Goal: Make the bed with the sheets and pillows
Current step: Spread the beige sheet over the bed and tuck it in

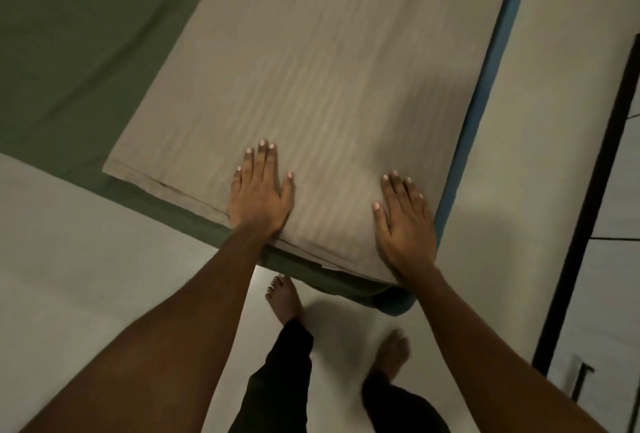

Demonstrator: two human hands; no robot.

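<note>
Bedside floor (86,224) underfoot; I am pressing the sheet (311,69) at the bed (485,93) corner.
Left hand (259,197) and right hand (405,224) are lying flat, fingers straight, gripping nothing; soft, light cloth, I judge, best pinched at its near hem.

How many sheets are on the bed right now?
2. A folded beige sheet lies nearest, left hand and right hand pressing flat on it. A green sheet is spread beneath it, showing to the left. Others may lie hidden.
</note>
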